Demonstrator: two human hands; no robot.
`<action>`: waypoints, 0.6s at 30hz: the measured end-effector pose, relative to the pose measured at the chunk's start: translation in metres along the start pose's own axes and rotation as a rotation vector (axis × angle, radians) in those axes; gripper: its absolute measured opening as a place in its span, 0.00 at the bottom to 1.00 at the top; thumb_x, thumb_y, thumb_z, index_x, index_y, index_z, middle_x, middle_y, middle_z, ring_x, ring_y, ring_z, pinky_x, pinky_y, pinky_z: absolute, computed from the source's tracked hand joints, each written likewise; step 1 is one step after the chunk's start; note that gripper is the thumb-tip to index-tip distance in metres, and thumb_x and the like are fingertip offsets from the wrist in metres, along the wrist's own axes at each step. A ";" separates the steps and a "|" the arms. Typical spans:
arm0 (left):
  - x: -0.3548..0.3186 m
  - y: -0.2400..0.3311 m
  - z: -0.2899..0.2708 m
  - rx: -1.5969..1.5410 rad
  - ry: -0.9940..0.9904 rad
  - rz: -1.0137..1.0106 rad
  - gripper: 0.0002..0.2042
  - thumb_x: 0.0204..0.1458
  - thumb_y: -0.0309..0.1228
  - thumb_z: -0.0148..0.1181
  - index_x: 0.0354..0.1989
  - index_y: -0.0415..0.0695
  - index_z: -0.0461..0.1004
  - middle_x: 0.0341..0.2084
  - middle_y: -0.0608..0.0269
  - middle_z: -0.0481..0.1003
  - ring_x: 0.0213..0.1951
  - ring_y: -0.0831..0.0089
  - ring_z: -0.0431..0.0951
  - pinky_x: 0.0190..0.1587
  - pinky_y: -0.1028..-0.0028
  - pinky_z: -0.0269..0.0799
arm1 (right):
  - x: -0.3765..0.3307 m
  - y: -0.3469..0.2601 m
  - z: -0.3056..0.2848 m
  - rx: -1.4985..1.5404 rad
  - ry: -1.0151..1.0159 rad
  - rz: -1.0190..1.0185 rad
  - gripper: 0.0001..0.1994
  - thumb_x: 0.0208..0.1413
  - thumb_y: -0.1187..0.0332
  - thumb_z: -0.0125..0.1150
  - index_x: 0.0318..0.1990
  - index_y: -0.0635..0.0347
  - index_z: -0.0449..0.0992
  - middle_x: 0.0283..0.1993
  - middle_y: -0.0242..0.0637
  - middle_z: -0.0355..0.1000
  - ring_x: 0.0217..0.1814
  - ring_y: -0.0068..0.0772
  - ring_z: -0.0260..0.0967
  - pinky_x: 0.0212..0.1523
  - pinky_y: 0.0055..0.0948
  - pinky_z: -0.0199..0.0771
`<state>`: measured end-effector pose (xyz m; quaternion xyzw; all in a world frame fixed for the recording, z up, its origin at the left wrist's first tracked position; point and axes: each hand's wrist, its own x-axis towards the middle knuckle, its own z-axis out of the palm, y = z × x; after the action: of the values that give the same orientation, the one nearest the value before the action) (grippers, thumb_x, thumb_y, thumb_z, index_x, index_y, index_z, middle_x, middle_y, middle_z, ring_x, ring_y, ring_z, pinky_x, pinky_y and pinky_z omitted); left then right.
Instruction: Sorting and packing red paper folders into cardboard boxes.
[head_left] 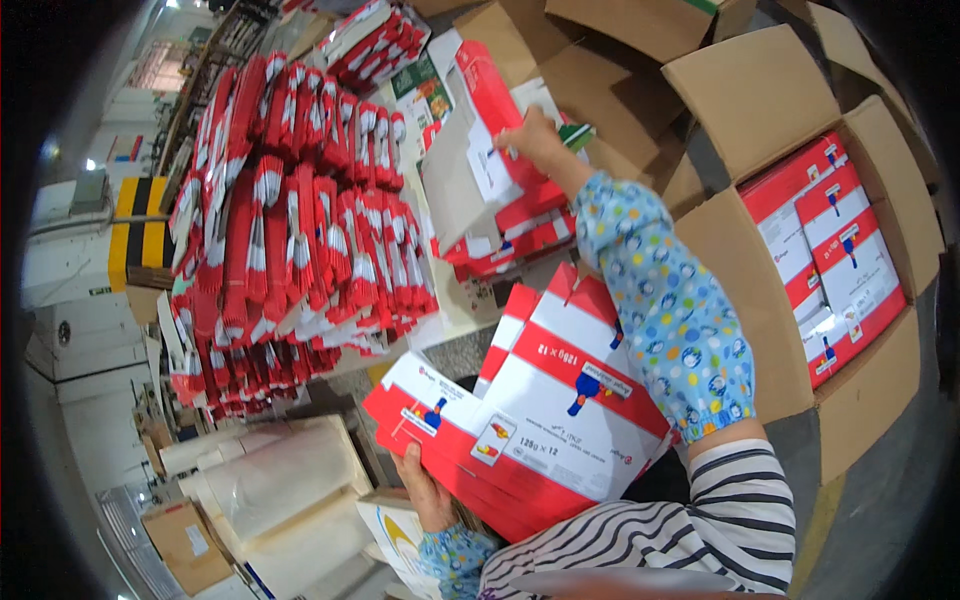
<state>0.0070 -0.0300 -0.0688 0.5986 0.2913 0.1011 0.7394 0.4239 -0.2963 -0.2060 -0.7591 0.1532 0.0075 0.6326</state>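
The left hand grips the lower left edge of a stack of flat cartons, made of thin, smooth card printed in red and white with small blue shapes. The stack leans over the person's lap, up and to the right of that hand, with its layered red edges facing down; it lies just off the table's near edge.

The right hand reaches across the table, fingers bent against the upper right part of a raised carton; whether they pinch it, I cannot tell. This carton is tilted, showing a plain grey inner face, a red outer panel and a white flap. It lies left of and below the hand, over a low pile of cartons by the table's right edge.

Toward the table's left edge rise tall rows of folded cartons, thin and ridged, their red and white edges packed tightly. To the right, an open brown cardboard box, with stiff flaps spread outward, holds glossy red and white packs. Patterned blue sleeves of creased cloth cover the forearms.
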 end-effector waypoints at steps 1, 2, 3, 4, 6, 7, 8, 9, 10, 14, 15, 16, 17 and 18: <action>0.000 0.001 0.005 0.003 -0.016 0.002 0.28 0.57 0.34 0.57 0.64 0.43 0.56 0.56 0.56 0.68 0.55 0.63 0.72 0.57 0.64 0.71 | 0.010 0.002 -0.008 0.162 -0.068 -0.003 0.44 0.28 0.62 0.78 0.55 0.73 0.63 0.52 0.64 0.69 0.54 0.57 0.70 0.52 0.42 0.75; 0.002 0.000 -0.004 0.010 0.026 -0.006 0.28 0.57 0.34 0.57 0.64 0.43 0.56 0.56 0.56 0.68 0.55 0.63 0.72 0.57 0.64 0.71 | 0.004 -0.013 -0.001 0.171 -0.060 0.050 0.43 0.26 0.63 0.80 0.53 0.77 0.65 0.49 0.59 0.72 0.48 0.51 0.74 0.46 0.43 0.78; 0.005 -0.002 -0.013 0.023 0.005 0.009 0.28 0.57 0.34 0.57 0.65 0.43 0.56 0.56 0.55 0.68 0.56 0.63 0.71 0.57 0.64 0.71 | 0.005 -0.020 0.001 0.172 0.008 0.088 0.38 0.25 0.66 0.80 0.47 0.79 0.71 0.45 0.55 0.75 0.43 0.47 0.76 0.43 0.44 0.79; 0.006 -0.002 -0.020 0.037 -0.008 0.030 0.28 0.58 0.35 0.56 0.65 0.43 0.55 0.56 0.55 0.67 0.56 0.63 0.71 0.57 0.64 0.70 | 0.002 -0.029 0.000 0.374 -0.109 0.103 0.27 0.29 0.70 0.79 0.39 0.77 0.76 0.37 0.50 0.77 0.37 0.45 0.77 0.40 0.42 0.79; 0.002 0.001 -0.011 0.035 0.024 0.015 0.28 0.57 0.35 0.57 0.65 0.42 0.55 0.57 0.54 0.67 0.56 0.63 0.71 0.57 0.64 0.70 | 0.000 -0.040 -0.008 0.357 -0.189 0.146 0.36 0.37 0.68 0.80 0.54 0.72 0.68 0.50 0.53 0.74 0.45 0.49 0.77 0.43 0.43 0.81; 0.001 0.003 -0.005 0.031 0.023 0.017 0.29 0.57 0.35 0.57 0.65 0.42 0.55 0.57 0.54 0.67 0.56 0.63 0.71 0.57 0.64 0.70 | 0.008 -0.041 -0.014 0.359 -0.204 0.133 0.34 0.37 0.68 0.80 0.53 0.72 0.70 0.50 0.51 0.75 0.44 0.49 0.78 0.43 0.42 0.82; 0.008 -0.013 0.016 -0.013 -0.078 -0.029 0.30 0.56 0.36 0.59 0.66 0.42 0.55 0.57 0.54 0.67 0.56 0.63 0.71 0.57 0.64 0.70 | 0.067 0.000 -0.079 0.440 -0.310 0.025 0.33 0.41 0.67 0.77 0.53 0.73 0.67 0.48 0.52 0.75 0.42 0.46 0.79 0.43 0.41 0.83; 0.003 0.003 -0.016 0.040 0.062 0.011 0.30 0.56 0.36 0.59 0.66 0.42 0.55 0.57 0.54 0.67 0.56 0.63 0.71 0.57 0.64 0.70 | 0.002 -0.031 -0.029 0.491 -0.483 -0.082 0.15 0.48 0.69 0.68 0.42 0.65 0.78 0.37 0.40 0.77 0.34 0.31 0.74 0.40 0.29 0.73; 0.001 0.003 -0.019 0.060 0.052 0.018 0.31 0.55 0.37 0.60 0.66 0.42 0.55 0.57 0.54 0.67 0.56 0.63 0.71 0.58 0.63 0.70 | 0.019 -0.030 -0.020 0.412 -0.400 0.010 0.13 0.48 0.67 0.69 0.40 0.64 0.78 0.34 0.39 0.77 0.32 0.33 0.74 0.38 0.31 0.74; 0.003 -0.002 -0.016 0.050 0.061 -0.001 0.35 0.53 0.39 0.63 0.66 0.42 0.54 0.56 0.53 0.67 0.56 0.62 0.71 0.57 0.63 0.71 | 0.013 -0.065 -0.032 0.480 -0.287 0.147 0.14 0.48 0.65 0.70 0.39 0.64 0.79 0.35 0.40 0.78 0.35 0.37 0.77 0.38 0.38 0.77; 0.003 -0.003 -0.014 0.050 0.065 -0.010 0.35 0.52 0.39 0.63 0.66 0.42 0.54 0.56 0.53 0.67 0.56 0.62 0.71 0.57 0.63 0.72 | 0.011 -0.065 -0.041 0.548 -0.313 0.159 0.15 0.49 0.66 0.69 0.41 0.65 0.78 0.37 0.43 0.79 0.36 0.39 0.77 0.40 0.40 0.77; 0.003 -0.004 -0.015 0.042 0.078 -0.027 0.36 0.52 0.39 0.64 0.66 0.42 0.54 0.56 0.52 0.67 0.55 0.62 0.72 0.56 0.64 0.73 | 0.009 -0.065 -0.049 0.572 -0.322 0.171 0.15 0.50 0.66 0.68 0.43 0.65 0.77 0.39 0.43 0.79 0.37 0.40 0.77 0.42 0.40 0.77; 0.003 -0.005 -0.016 0.038 0.085 -0.035 0.36 0.52 0.39 0.64 0.66 0.42 0.54 0.56 0.52 0.67 0.55 0.62 0.72 0.56 0.64 0.73 | 0.002 -0.072 -0.053 0.598 -0.332 0.183 0.16 0.50 0.66 0.67 0.45 0.65 0.76 0.40 0.44 0.79 0.39 0.40 0.78 0.43 0.40 0.77; 0.003 -0.005 -0.017 0.034 0.083 -0.040 0.36 0.52 0.39 0.64 0.66 0.42 0.54 0.56 0.52 0.67 0.55 0.62 0.72 0.55 0.64 0.74 | 0.001 -0.077 -0.056 0.584 -0.332 0.198 0.16 0.52 0.67 0.65 0.46 0.66 0.76 0.41 0.44 0.79 0.41 0.41 0.78 0.45 0.42 0.77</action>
<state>-0.0008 -0.0156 -0.0770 0.6003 0.3353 0.1062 0.7183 0.4336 -0.3386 -0.1218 -0.5161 0.1169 0.1479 0.8355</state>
